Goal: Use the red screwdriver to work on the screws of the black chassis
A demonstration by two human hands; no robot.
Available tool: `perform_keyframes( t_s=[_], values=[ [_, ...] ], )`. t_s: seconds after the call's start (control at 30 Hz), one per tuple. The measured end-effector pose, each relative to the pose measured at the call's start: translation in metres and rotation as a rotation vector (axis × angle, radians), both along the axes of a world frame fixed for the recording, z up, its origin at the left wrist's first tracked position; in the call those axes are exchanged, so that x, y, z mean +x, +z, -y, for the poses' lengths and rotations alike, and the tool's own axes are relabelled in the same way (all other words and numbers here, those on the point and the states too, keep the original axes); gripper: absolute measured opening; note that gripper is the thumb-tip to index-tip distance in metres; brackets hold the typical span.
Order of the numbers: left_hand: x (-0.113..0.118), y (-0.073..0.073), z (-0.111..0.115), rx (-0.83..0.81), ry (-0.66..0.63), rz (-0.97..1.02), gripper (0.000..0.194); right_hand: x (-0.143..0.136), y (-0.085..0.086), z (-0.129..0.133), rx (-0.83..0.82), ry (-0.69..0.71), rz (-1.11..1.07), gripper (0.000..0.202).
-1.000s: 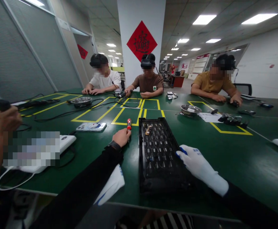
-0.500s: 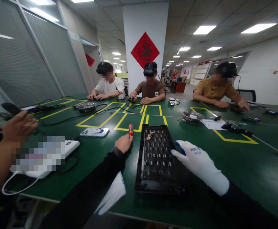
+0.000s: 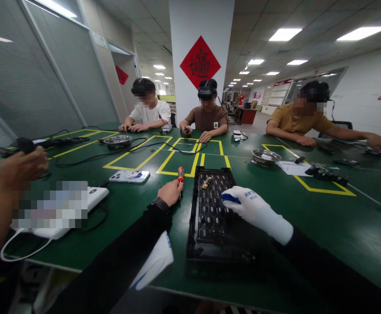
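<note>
My left hand (image 3: 170,192), bare with a dark wristband, is closed round a red-handled screwdriver (image 3: 181,174) that points down at the green table. Just to its right lies a black rectangular tray-like case (image 3: 193,244) with rows of small cells. A small gold-coloured part (image 3: 206,182) rests near the far end of the case. Over the right side of the case is my right hand (image 3: 247,203), in a white glove with blue fingertips. Its fingers are bent together, and whatever they may hold is hidden.
A phone (image 3: 129,176) and a white power bank-like device (image 3: 94,196) lie to the left, near a person's hand (image 3: 23,168). A white glove (image 3: 156,261) lies at the near edge. Metal bowls (image 3: 266,156) (image 3: 117,140), cables and three seated people are beyond.
My right hand has moved left over the case, and its fingers have closed from a spread pose. The person at the right has stretched an arm outward.
</note>
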State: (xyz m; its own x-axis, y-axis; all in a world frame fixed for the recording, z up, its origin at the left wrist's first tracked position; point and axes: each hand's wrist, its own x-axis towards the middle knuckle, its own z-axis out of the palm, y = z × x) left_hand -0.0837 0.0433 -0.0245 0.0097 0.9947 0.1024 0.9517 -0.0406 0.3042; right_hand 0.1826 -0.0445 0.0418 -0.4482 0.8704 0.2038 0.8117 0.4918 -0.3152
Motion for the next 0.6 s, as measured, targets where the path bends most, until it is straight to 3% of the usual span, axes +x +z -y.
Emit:
perform_keyframes(
  t_s=[0.13,0.23,0.37,0.43,0.5,0.6],
  values=[
    [0.001,0.005,-0.001,0.109,0.01,0.047,0.036,0.011,0.007,0.007,-0.094,-0.043,-0.207,0.025],
    [0.01,0.024,0.005,0.277,-0.06,0.104,0.036,0.002,0.009,0.005,-0.242,-0.057,-0.428,0.032],
    [0.039,0.061,0.027,0.381,-0.328,0.194,0.037,-0.022,0.02,-0.008,-0.454,-0.066,-0.961,0.057],
    [0.056,0.075,0.041,0.344,-0.536,0.205,0.033,-0.03,0.027,-0.015,-0.529,-0.064,-1.209,0.057],
    [0.07,0.083,0.052,0.292,-0.712,0.214,0.029,-0.031,0.032,-0.019,-0.538,-0.074,-1.381,0.047],
    [0.077,0.081,0.06,0.212,-0.788,0.296,0.033,-0.022,0.025,-0.018,-0.456,-0.127,-1.556,0.037]
  ],
)
